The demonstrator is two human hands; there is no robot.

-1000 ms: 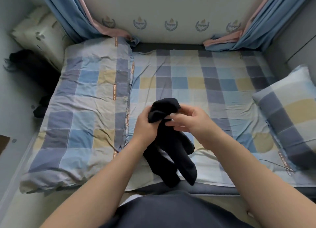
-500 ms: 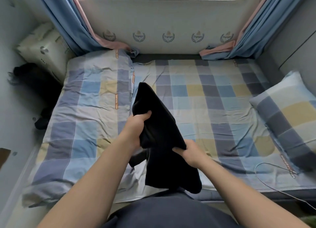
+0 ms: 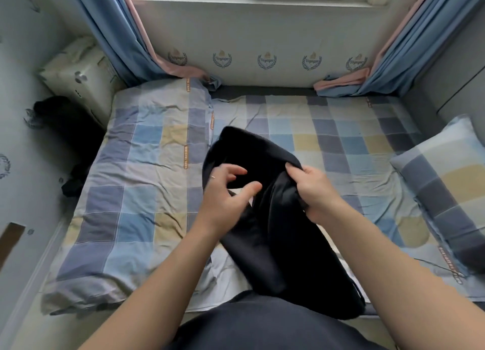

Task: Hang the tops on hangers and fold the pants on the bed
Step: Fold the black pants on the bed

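Item handled: black cloth garment (image 3: 286, 244), bunched lengthwise and held above the near half of the bed. Its lower end hangs past the near bed edge, in front of the person's dark-clothed body.
Garment type: probably pants, but too bunched to confirm.
Right hand (image 3: 312, 192): clenched round a gathered ridge of the garment near its upper end.
Left hand (image 3: 223, 195): released, with fingers spread and half-curled and thumb apart, over the garment's left side. No cloth is seen pinched.
Ring: thin silver band (image 3: 213, 176) on a left finger.
Bed: creased sheet in blue, grey and yellow checks (image 3: 341, 145).
Left side: folded checked quilt (image 3: 136, 179), lying along the bed.
Right side: checked pillow (image 3: 446, 181) at the bed's edge.
Far end: blue curtains with pink lining (image 3: 115, 34), hems resting on both far corners.
Floor, left: dark heap (image 3: 65, 118) just beside a pale box (image 3: 78, 71).
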